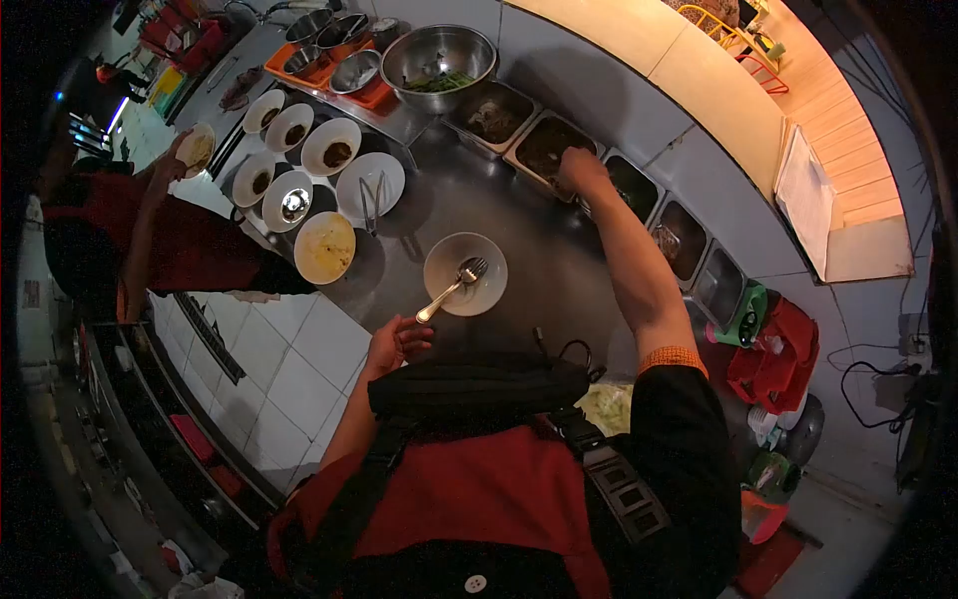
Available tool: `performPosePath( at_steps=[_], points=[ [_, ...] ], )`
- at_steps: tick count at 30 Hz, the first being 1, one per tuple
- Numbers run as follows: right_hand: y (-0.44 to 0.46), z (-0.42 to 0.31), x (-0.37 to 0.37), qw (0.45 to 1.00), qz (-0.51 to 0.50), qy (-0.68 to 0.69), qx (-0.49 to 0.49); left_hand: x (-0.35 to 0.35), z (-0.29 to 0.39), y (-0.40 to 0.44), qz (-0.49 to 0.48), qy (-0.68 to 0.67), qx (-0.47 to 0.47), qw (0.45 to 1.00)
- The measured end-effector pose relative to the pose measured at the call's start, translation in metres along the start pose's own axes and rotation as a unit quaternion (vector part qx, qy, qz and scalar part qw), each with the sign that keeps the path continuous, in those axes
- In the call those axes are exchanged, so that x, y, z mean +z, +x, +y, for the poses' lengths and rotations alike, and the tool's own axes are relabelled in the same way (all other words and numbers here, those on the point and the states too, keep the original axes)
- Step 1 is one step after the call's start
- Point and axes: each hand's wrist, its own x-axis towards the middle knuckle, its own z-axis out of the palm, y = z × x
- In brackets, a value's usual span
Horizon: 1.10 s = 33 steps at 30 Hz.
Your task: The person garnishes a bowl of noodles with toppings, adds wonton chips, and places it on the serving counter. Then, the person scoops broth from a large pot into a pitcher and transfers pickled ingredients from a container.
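My right hand (579, 172) reaches into a metal food pan (519, 157) with dark contents by the wall. Its fingers look closed and point down; what they hold, if anything, is hidden. Close to the counter's front edge, my left hand (397, 344) has its fingers apart and nothing in them. Just beyond it stands a white bowl (493, 297), with a fork (471, 270) lying in it, its gold-coloured handle over the rim toward my left hand.
Several bowls with dark contents (330, 148), a plate with tongs (391, 170) and a yellow-stained bowl (325, 248) stand left. A steel mixing bowl (439, 45) holds greens. More food pans (679, 240) line the wall. A co-worker (190, 230) holds a bowl.
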Motion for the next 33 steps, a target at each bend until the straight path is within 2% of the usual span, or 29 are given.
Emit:
performPosePath(
  at_steps=[4,5,6,7,8,9,10,12,13,15,17,19,23,28,31,33],
  points=[
    [0.045,0.016,0.018,0.997,-0.071,-0.016,-0.037,-0.021,-0.019,-0.004,0.007,-0.057,0.005,0.998],
    [0.048,0.019,0.017,0.967,-0.085,-0.149,-0.19,-0.024,-0.021,-0.006,0.025,-0.048,-0.006,0.999],
    [0.049,0.021,0.016,0.897,-0.095,-0.276,-0.334,-0.026,-0.022,-0.007,0.042,-0.038,-0.016,0.998],
    [0.047,0.026,0.017,0.898,-0.093,-0.275,-0.332,-0.028,-0.024,-0.008,0.041,-0.035,-0.015,0.998],
    [0.032,0.027,0.011,0.977,-0.15,0.06,-0.142,-0.031,-0.028,-0.008,0.05,-0.053,-0.021,0.997],
    [0.021,0.03,0.008,0.902,-0.183,0.385,0.069,-0.033,-0.031,-0.006,0.058,-0.072,-0.026,0.995],
    [0.01,0.029,0.005,0.902,-0.18,0.386,0.069,-0.042,-0.036,0.0,0.056,-0.07,-0.025,0.996],
    [-0.002,0.029,0.003,0.821,-0.19,0.522,0.133,-0.06,-0.039,0.015,0.047,-0.098,-0.007,0.994],
    [-0.005,0.029,0.001,0.821,-0.187,0.522,0.132,-0.065,-0.038,0.019,0.044,-0.097,-0.006,0.994],
    [-0.014,0.024,-0.001,0.767,-0.196,0.594,0.143,-0.069,-0.034,0.02,0.017,-0.065,-0.004,0.998],
    [-0.022,0.026,-0.001,0.753,-0.202,0.609,0.146,-0.07,-0.026,0.024,0.004,-0.056,-0.008,0.998],
    [-0.028,0.032,0.0,0.645,-0.213,0.725,0.111,-0.066,-0.022,0.028,-0.01,-0.046,-0.013,0.999],
    [-0.04,0.033,0.0,0.633,-0.187,0.742,0.118,-0.06,-0.021,0.03,-0.002,-0.017,0.007,1.0],
    [-0.059,0.036,-0.001,0.638,-0.136,0.755,0.069,-0.053,-0.019,0.045,-0.017,0.015,0.0,1.0],
    [-0.065,0.035,0.002,0.634,-0.128,0.758,0.087,-0.046,-0.013,0.055,-0.026,0.015,0.008,1.0],
    [-0.07,0.036,0.004,0.628,-0.126,0.764,0.077,-0.046,-0.008,0.061,-0.064,0.045,-0.008,0.997]
  ],
)
